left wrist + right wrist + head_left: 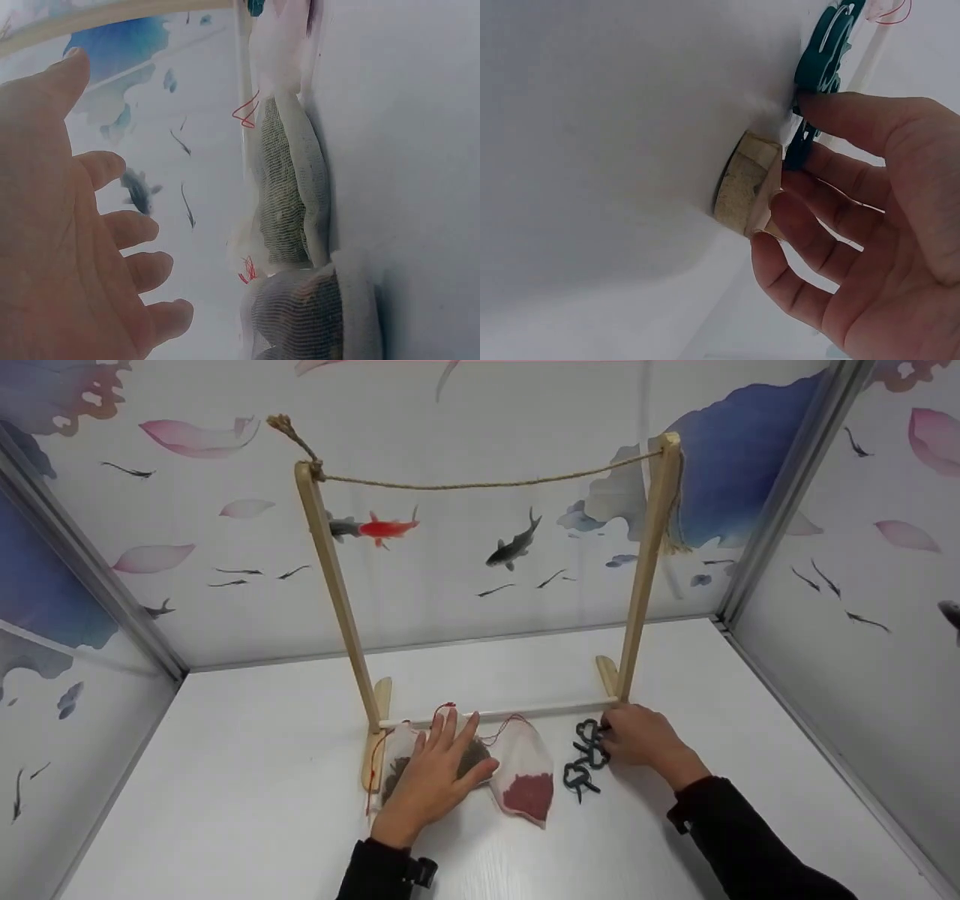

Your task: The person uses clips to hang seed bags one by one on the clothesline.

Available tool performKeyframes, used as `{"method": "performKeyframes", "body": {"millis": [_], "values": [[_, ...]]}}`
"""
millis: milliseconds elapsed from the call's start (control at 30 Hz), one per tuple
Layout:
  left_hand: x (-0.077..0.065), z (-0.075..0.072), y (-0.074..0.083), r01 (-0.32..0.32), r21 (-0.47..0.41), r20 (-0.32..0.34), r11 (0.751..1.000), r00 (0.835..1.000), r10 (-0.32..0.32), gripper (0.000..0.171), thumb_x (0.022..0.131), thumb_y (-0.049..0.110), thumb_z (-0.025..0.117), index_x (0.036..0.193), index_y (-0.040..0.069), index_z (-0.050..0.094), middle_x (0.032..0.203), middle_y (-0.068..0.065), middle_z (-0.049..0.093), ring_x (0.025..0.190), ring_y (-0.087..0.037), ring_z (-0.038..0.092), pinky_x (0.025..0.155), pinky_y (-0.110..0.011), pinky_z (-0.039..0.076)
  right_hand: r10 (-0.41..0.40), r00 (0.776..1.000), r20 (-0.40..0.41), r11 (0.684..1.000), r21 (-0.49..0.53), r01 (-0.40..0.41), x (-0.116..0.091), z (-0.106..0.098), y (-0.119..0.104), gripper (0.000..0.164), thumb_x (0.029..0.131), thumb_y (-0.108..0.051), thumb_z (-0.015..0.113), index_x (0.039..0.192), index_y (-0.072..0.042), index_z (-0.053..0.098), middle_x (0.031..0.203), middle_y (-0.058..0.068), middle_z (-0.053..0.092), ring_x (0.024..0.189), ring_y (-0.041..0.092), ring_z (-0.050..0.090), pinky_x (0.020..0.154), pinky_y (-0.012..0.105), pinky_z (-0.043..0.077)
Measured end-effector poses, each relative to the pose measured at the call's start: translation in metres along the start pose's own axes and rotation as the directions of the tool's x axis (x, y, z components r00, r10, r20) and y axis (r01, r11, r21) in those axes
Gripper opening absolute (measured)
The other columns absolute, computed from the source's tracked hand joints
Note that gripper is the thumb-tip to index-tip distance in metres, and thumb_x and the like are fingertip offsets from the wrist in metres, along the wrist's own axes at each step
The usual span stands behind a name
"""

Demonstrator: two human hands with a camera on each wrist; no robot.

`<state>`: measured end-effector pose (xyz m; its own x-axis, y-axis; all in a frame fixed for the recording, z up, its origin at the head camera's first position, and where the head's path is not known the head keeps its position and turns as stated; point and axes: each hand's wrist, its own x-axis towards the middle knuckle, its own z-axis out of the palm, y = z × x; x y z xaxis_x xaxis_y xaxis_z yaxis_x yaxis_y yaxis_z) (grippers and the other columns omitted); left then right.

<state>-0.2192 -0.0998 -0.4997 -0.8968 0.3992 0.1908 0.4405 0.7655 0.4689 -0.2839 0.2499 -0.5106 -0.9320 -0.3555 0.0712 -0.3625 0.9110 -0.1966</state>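
My left hand (439,780) is spread flat over mesh drawstring sachets with dark filling; in the left wrist view, its fingers are straight and apart from the dark-filled sachets (285,187). To its right lies a white sachet (529,791) with reddish-pink filling and a red string. At the right end of the row, my right hand (641,735) pinches one of several dark green, looped plastic clips (577,776). The right wrist view shows thumb and index finger at a clip (825,49), while the other fingers curl close to the rack's wooden foot (742,184).
Behind the sachets stands a wooden rack (337,585) with two posts and a low white crossbar (540,710). A twine rope (450,487) sags between the post tops. Printed panels (450,607) enclose the white table (247,780) at the back and sides.
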Motion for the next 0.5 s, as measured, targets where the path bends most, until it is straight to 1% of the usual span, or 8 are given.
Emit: {"method": "performKeyframes", "body": {"millis": [133,200,267,333,433,500], "values": [[0.002,-0.001,0.006,-0.034,0.000,-0.020,0.999,0.999,0.034,0.079,0.101,0.064,0.046,0.161,0.016,0.029,0.164,-0.022,0.021,0.152,-0.041,0.015,0.118,-0.062,0.016,0.009,0.996,-0.084,0.999,0.032,-0.006,-0.003,-0.006,-0.008,0.026,0.086,-0.017,0.077,0.106,-0.002,0.072,0.099,0.009,0.068,0.091,0.030,0.067,0.070,0.045,0.056],[0.003,-0.001,0.010,-0.059,-0.009,-0.034,0.998,0.998,0.059,0.078,0.101,0.061,0.047,0.161,0.014,0.029,0.164,-0.022,0.022,0.151,-0.041,0.017,0.117,-0.062,0.018,-0.007,0.990,-0.141,0.998,0.059,0.016,-0.007,-0.011,-0.017,0.030,0.087,-0.019,0.078,0.111,-0.003,0.072,0.104,0.009,0.069,0.095,0.029,0.067,0.071,0.045,0.056],[0.003,0.000,0.015,-0.084,-0.025,-0.048,0.996,0.995,0.083,0.078,0.102,0.058,0.049,0.161,0.013,0.028,0.164,-0.022,0.022,0.151,-0.040,0.018,0.117,-0.062,0.019,-0.041,0.980,-0.196,0.994,0.091,0.060,-0.013,-0.016,-0.027,0.031,0.087,-0.019,0.079,0.113,-0.005,0.071,0.107,0.007,0.069,0.096,0.026,0.067,0.072,0.042,0.056],[0.004,0.001,0.019,-0.108,-0.046,-0.061,0.993,0.993,0.105,0.077,0.102,0.055,0.051,0.161,0.012,0.027,0.164,-0.021,0.022,0.151,-0.039,0.019,0.116,-0.062,0.021,-0.091,0.965,-0.245,0.988,0.102,0.119,-0.018,-0.021,-0.038,0.031,0.086,-0.018,0.079,0.114,-0.006,0.071,0.108,0.005,0.069,0.091,0.022,0.067,0.069,0.038,0.056],[0.007,0.003,0.026,-0.134,-0.072,-0.087,0.988,0.988,0.128,0.077,0.102,0.052,0.054,0.161,0.011,0.028,0.163,-0.019,0.025,0.150,-0.037,0.024,0.115,-0.060,0.025,-0.159,0.944,-0.288,0.976,0.096,0.194,-0.025,-0.026,-0.052,0.029,0.087,-0.015,0.077,0.114,-0.008,0.071,0.108,0.002,0.068,0.085,0.016,0.066,0.066,0.031,0.054],[0.010,0.003,0.031,-0.154,-0.082,-0.113,0.985,0.983,0.144,0.076,0.102,0.051,0.056,0.161,0.011,0.029,0.163,-0.018,0.028,0.149,-0.036,0.028,0.115,-0.058,0.028,-0.194,0.930,-0.313,0.971,0.076,0.229,-0.028,-0.030,-0.060,0.027,0.087,-0.014,0.076,0.113,-0.009,0.071,0.108,0.001,0.067,0.083,0.014,0.066,0.065,0.029,0.055]]}}
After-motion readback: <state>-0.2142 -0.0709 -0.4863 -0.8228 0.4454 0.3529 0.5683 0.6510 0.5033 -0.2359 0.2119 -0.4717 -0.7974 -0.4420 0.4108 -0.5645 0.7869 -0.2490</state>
